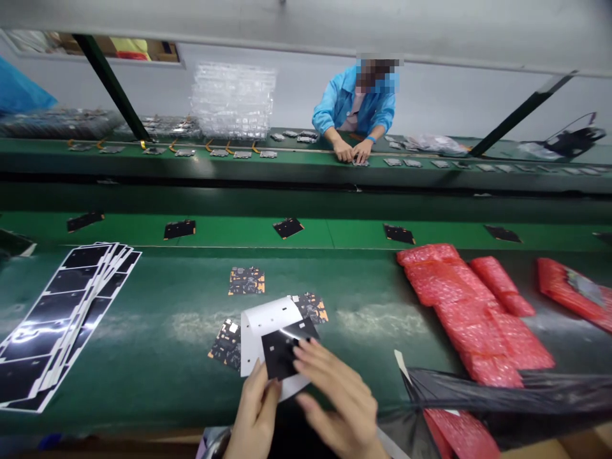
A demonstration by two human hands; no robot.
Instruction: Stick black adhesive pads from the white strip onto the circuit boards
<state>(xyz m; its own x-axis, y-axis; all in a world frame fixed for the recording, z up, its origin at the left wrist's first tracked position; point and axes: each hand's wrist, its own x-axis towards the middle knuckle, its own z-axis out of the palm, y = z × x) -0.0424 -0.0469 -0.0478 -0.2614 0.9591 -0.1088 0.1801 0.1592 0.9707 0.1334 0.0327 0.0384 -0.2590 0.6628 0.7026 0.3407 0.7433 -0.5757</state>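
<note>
Your left hand (254, 408) grips the white backing sheet (261, 328) by its edge, apparently to steady it over the green conveyor belt (157, 338), while your half-open right hand (335, 401) rests its fingertips on the glossy black film piece (280, 349) lying on that sheet.

A single head-worn camera supplies this view, positioned above the wearer's own hands and pitched forward and down. The left hand (253, 408) and right hand (337, 401) enter at the bottom edge, nearest the lens, above the near bench (157, 376). The view extends across to a far bench (191, 167), where a co-worker (354, 108) stands opposite, facing the camera, with a wall (454, 102) behind. Long bench edges appear bowed toward the sides of the view.
</note>
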